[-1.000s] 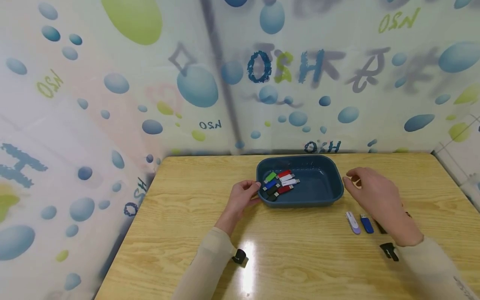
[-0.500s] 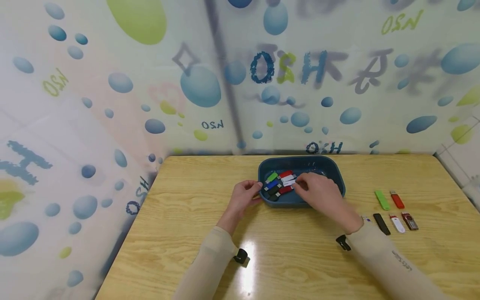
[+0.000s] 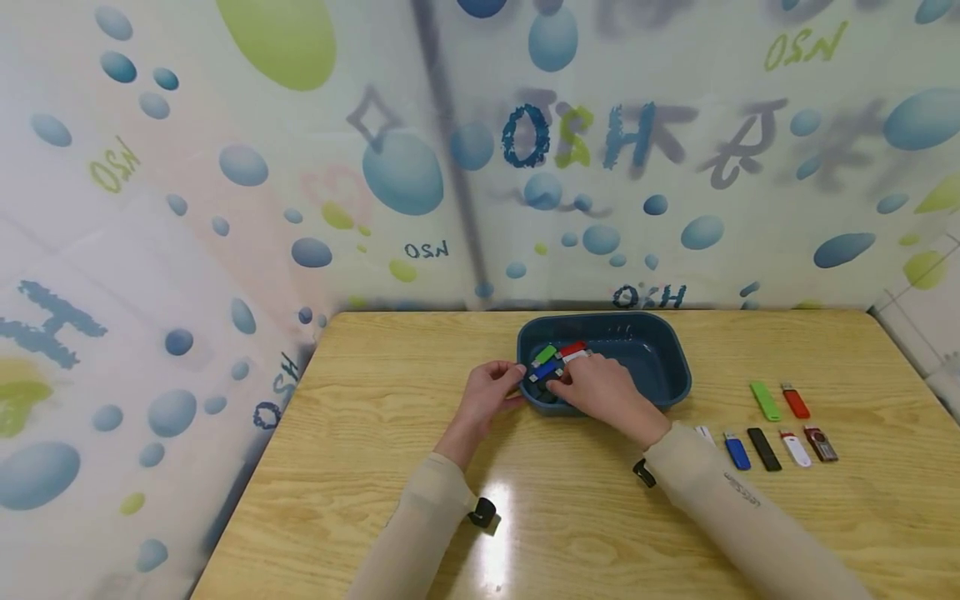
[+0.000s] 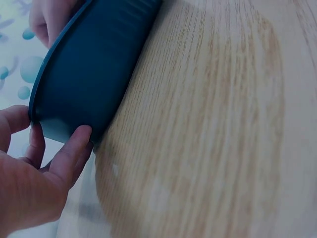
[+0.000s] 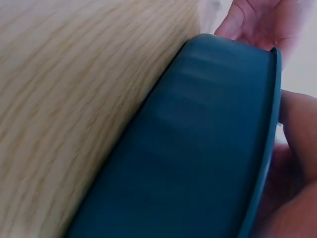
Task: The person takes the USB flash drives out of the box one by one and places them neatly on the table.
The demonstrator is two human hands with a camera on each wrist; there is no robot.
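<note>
Left hand (image 3: 489, 390) pinches bin (image 3: 651, 365) wall; cannot tell right hand's (image 3: 603, 389) hold. Binned blue USB stick (image 3: 543, 372): likely light, stiff (perhaps slippery); pinch its sides.

Bright, even light fills the head view. A white glare streak marks the table (image 3: 382, 392), nearer the wearer than the left hand's (image 3: 489, 390) grip, with soft shadow along the left sleeve (image 3: 420, 517). The left wrist view is dimmer and bluish, the tray (image 4: 94, 74) darkening beyond that grip; in the right wrist view, the right hand (image 5: 296, 163) blurs.
</note>
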